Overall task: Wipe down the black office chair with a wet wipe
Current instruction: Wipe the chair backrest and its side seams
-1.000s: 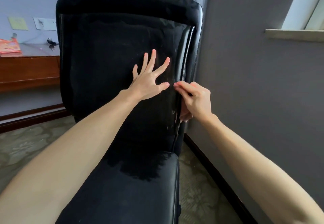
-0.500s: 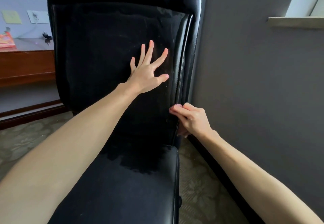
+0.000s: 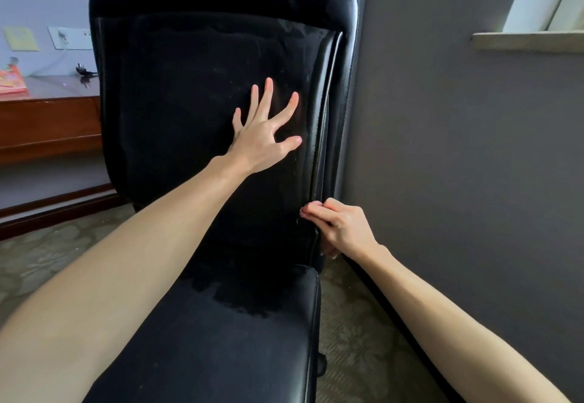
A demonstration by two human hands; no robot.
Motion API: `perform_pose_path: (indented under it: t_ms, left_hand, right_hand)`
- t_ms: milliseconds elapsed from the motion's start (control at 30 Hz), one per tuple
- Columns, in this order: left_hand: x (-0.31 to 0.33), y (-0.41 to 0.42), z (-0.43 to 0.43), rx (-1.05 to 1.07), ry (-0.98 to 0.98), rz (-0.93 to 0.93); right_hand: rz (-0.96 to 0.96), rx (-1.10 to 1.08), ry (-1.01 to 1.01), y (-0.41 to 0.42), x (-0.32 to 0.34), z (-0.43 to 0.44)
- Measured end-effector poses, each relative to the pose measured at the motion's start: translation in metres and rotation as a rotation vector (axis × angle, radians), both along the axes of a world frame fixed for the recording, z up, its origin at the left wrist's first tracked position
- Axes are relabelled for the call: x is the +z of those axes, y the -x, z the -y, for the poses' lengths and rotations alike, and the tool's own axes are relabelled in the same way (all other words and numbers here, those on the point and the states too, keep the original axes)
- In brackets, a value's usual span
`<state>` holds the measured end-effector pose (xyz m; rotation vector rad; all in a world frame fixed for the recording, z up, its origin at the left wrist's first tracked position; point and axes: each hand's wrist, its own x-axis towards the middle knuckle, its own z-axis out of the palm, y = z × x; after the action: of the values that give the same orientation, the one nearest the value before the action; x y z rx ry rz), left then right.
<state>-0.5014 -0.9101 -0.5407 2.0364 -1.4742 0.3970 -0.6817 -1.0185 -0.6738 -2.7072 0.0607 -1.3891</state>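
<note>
The black office chair (image 3: 177, 118) fills the middle of the head view, backrest facing me, seat (image 3: 237, 349) below. A darker damp patch (image 3: 243, 298) spreads where seat meets backrest. My left hand (image 3: 265, 137) lies flat on the backrest's right half, fingers spread, holding nothing. My right hand (image 3: 341, 229) is clamped around the backrest's right edge, low down near the seat, fingers in front and thumb behind. No wet wipe shows; whatever lies under those fingers is hidden.
A grey wall (image 3: 458, 181) stands close on the chair's right, with a window sill (image 3: 527, 41) above. A wooden desk (image 3: 47, 121) with an orange book (image 3: 11, 83) is at the left, under a wall socket (image 3: 69, 38). Patterned carpet (image 3: 354, 323) covers the floor.
My right hand has slid down the backrest's right edge from mid-height to near the seat. My left hand has stayed flat on the backrest.
</note>
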Motion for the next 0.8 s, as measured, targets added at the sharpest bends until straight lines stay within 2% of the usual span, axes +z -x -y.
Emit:
perform_pose_path:
  t_ms: [133, 300, 400, 500, 633, 800]
  left_hand:
    - [0.001, 0.003, -0.003, -0.029, -0.018, -0.009]
    - [0.016, -0.008, -0.024, -0.104, -0.089, 0.019]
    - [0.019, -0.013, -0.031, -0.032, -0.098, 0.068]
    - [0.013, -0.012, -0.026, 0.036, -0.128, 0.041]
    - [0.009, -0.017, -0.019, 0.021, -0.098, 0.017]
    - [0.006, -0.018, -0.013, 0.026, -0.070, 0.010]
  right_hand:
    - [0.097, -0.046, -0.011, -0.002, 0.046, -0.003]
    - [0.206, -0.204, -0.018, -0.015, 0.144, -0.006]
    - [0.197, -0.262, -0.010, -0.024, 0.195, -0.003]
    - [0.140, -0.336, 0.024, -0.031, 0.223, 0.002]
    - [0.056, -0.417, 0.085, -0.037, 0.216, 0.006]
    - [-0.047, -0.288, 0.246, -0.014, 0.148, -0.003]
